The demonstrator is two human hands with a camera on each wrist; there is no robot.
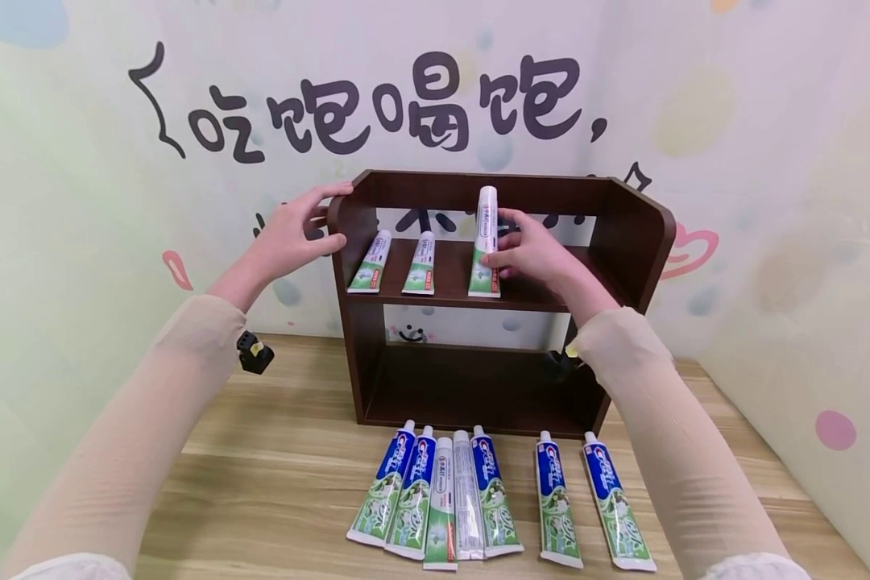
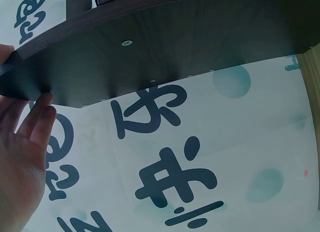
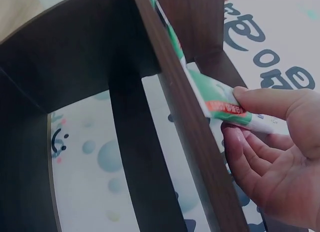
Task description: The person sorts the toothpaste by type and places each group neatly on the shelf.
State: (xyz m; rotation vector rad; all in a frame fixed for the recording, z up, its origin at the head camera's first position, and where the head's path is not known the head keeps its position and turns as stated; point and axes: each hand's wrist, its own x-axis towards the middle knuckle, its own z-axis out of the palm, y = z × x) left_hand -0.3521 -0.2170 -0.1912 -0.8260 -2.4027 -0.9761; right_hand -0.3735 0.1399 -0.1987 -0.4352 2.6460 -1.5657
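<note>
In the head view, my right hand (image 1: 536, 251) pinches a white-and-green toothpaste tube (image 1: 486, 229), cap up, its flat end at the front edge of the upper shelf. The right wrist view shows the thumb on one face of this tube (image 3: 220, 97), the fingers behind. My left hand (image 1: 290, 234) grips the left side panel of the dark brown two-tier rack (image 1: 344, 322). In the left wrist view, thumb and fingers lie at opposite edges of that panel (image 2: 165, 47). Two similar tubes, one at the left (image 1: 370, 262) and one beside it (image 1: 419, 264), lean back on the upper shelf.
On the wooden table (image 1: 261, 475), before the rack, lie several blue-and-green Crest tubes (image 1: 555, 499), a white-and-green tube (image 1: 441, 503) and a whitish tube (image 1: 467, 495) showing its printed back. A wall (image 1: 225, 201) with black lettering stands behind the rack.
</note>
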